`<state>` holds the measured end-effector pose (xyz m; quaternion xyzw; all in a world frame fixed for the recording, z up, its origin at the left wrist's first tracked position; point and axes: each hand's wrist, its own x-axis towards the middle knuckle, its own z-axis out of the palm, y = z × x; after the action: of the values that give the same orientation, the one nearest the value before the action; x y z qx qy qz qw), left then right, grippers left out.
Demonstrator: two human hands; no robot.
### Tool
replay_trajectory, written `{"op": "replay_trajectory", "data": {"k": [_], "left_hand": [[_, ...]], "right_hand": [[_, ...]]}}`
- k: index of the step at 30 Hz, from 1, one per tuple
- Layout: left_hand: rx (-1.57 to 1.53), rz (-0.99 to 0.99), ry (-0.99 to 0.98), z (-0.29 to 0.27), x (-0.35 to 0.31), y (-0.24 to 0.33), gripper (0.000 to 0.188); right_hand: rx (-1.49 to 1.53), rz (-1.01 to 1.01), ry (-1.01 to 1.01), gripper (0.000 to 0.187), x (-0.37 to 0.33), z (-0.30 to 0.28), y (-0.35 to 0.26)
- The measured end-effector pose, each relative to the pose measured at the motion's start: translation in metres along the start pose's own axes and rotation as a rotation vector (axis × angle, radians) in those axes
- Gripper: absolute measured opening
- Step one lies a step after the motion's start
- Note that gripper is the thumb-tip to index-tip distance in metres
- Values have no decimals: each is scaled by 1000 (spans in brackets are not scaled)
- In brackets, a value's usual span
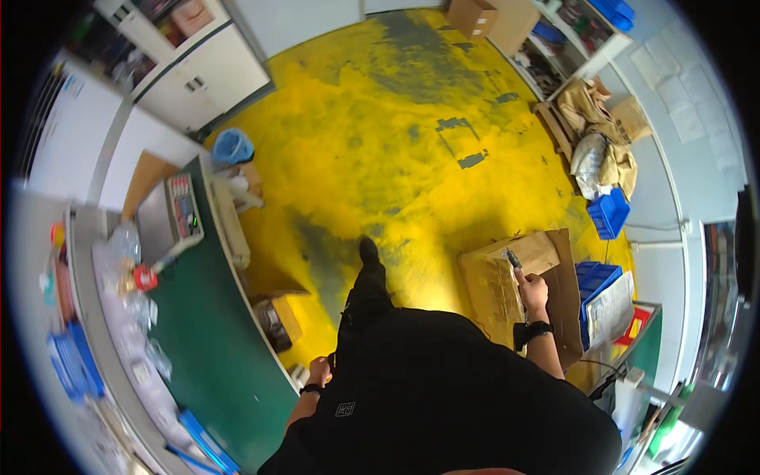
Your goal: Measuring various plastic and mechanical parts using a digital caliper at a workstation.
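My right hand (535, 294) is closed around a slim dark tool (514, 260) with a silvery end; its exact kind is too small to tell. The hand is above an open cardboard box (564, 273) on the right, whose flaps stand up, one of them shiny with tape. Low at my left side, my left hand (319, 370) is curled closed beside the edge of a green-topped table (202, 336). What it holds, if anything, is hidden. Both wrists wear dark bands.
On the table stands a scale (176, 214) with a keypad. A blue bin (232, 146) is beyond it. Another open box (277, 323) sits by the table's foot. At right are blue crates (595, 279), a blue tray (608, 214) and brown sacks (587, 109). Yellow floor (348, 150) stretches ahead.
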<state>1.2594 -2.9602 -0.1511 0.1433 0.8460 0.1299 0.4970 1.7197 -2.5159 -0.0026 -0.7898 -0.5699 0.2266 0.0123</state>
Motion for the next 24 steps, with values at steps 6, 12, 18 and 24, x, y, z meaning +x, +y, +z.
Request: {"op": "replay_trajectory", "data": {"k": [6,12,18,24], "left_hand": [[658,424,-277,-105,172,116,16],[-647,-99,-180,-200,301,277,12],[-552,95,-3,-263,384,485,12],[-473,94,-26,-260,449,595,16]], "right_hand": [[106,180,75,64,61,6,-40],[276,265,92,55,99,52,-69],[469,659,-155,49,140,113,-78],[455,984,-331,52,258,123,-147]]}}
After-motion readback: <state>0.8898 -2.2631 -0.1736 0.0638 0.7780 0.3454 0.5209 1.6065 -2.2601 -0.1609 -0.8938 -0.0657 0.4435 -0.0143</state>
